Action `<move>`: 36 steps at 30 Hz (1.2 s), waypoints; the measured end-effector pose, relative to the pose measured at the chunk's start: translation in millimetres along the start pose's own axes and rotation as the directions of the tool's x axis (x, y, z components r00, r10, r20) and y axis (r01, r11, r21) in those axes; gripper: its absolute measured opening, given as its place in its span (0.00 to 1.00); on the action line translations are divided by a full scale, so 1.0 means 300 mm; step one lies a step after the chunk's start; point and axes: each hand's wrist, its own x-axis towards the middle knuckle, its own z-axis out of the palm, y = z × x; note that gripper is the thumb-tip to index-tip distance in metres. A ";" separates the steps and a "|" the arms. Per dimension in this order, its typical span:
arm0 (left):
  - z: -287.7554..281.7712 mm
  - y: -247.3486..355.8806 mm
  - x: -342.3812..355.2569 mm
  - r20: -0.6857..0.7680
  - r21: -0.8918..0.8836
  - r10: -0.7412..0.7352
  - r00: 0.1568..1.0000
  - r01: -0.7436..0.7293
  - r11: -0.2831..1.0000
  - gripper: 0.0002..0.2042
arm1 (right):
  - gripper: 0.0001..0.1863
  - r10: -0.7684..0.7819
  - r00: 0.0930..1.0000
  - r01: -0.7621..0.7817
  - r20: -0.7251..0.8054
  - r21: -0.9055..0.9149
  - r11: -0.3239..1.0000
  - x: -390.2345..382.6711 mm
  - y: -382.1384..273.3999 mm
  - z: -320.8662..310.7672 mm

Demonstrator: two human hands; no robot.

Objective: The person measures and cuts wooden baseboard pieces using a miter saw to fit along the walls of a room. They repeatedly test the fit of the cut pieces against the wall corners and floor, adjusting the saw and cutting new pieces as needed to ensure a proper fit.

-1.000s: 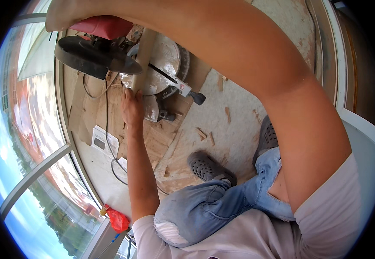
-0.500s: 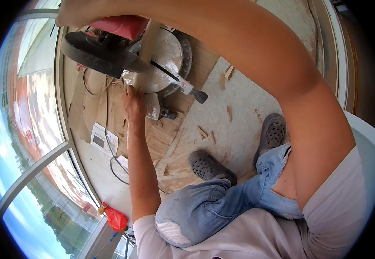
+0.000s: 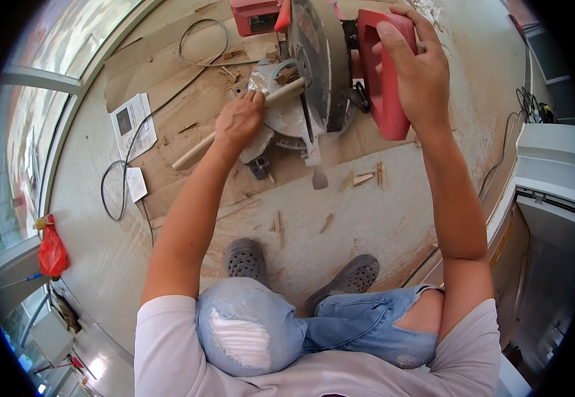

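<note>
Left hand (image 3: 240, 122), left of centre: fingers bent over a pale wood strip (image 3: 191, 152), gripping it. Right hand (image 3: 426, 76), upper right: fingers curled round red handle (image 3: 395, 106). Strip slants up to the miter saw (image 3: 324, 73), top centre. Offcuts (image 3: 363, 179) below; papers (image 3: 140, 137) upper left.

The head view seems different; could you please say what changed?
The view has turned, bringing the dark, round-guarded saw head from upper left to upper centre; it seems lowered over the pale wooden strip. The right hand, cropped before, now shows fully, gripping the long red handle. The left hand still holds the strip.
</note>
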 end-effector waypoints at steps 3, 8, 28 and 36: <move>0.018 -0.016 -0.012 -0.049 -0.030 0.008 0.999 -0.010 0.999 0.11 | 0.20 -0.007 0.999 0.007 0.034 0.003 1.000 -0.042 0.043 -0.010; 0.008 -0.001 -0.008 -0.048 -0.052 0.007 0.999 -0.009 0.999 0.12 | 0.20 -0.043 0.997 0.039 0.059 0.063 0.997 -0.112 0.097 -0.025; 0.014 -0.002 -0.006 -0.059 -0.051 0.000 0.998 -0.003 0.999 0.12 | 0.22 -0.153 0.988 0.151 0.007 0.103 0.983 -0.282 0.279 -0.028; 0.024 -0.014 -0.017 -0.065 0.005 -0.025 0.998 0.026 1.000 0.11 | 0.22 0.008 0.988 0.001 0.151 -0.060 0.998 0.138 0.001 -0.005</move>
